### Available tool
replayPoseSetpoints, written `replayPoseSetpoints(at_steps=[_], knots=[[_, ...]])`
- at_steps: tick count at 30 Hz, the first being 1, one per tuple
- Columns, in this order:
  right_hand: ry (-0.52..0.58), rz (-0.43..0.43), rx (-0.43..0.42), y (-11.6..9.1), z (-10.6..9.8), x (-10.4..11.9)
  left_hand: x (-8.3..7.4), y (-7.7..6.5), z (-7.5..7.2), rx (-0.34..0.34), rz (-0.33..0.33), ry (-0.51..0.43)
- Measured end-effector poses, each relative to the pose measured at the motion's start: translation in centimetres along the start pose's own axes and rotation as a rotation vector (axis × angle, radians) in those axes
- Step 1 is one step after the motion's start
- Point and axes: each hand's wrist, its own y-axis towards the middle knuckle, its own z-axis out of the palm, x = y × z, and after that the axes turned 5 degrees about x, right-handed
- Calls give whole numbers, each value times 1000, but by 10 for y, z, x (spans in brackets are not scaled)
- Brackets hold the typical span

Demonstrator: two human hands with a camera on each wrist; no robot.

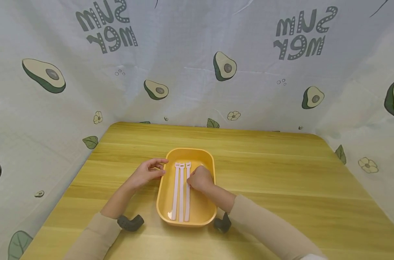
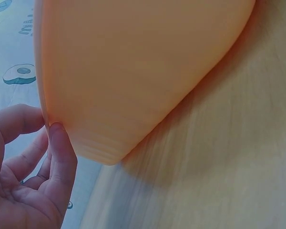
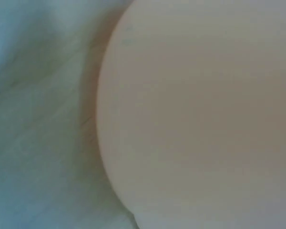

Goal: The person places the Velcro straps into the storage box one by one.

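A yellow tray [image 1: 203, 213] with rounded corners and raised walls stands on the table. Inside it, three pale pink cable ties with slotted heads lie lengthwise, side by side: a left one [image 1: 175, 191], a middle one [image 1: 181, 195] and a right one [image 1: 187, 206]. At the tray's left rim, my left hand [image 1: 148, 172] pinches the edge between thumb and fingers; the left wrist view shows the thumb against the outer wall [image 2: 133, 71]. My right hand [image 1: 201, 178] reaches over the right wall, its curled fingers pinching the right cable tie midway along. The right wrist view shows only a blurred pale surface [image 3: 195, 119].
The wood-grain table [image 1: 281, 173] extends around the tray. A white cloth [image 1: 190, 43] printed with avocados hangs behind and at the sides. Dark wrist devices sit below the left forearm [image 1: 115, 202] and the right forearm [image 1: 224, 198].
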Motion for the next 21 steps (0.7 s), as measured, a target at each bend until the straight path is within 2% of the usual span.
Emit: replayPoseSetpoints(at_steps=[14, 21], knots=[[-6, -4, -5, -4, -3, 4, 1, -1, 0, -3, 0, 17], [46, -93, -62, -9, 0, 5, 6, -2, -1, -3, -3, 36]])
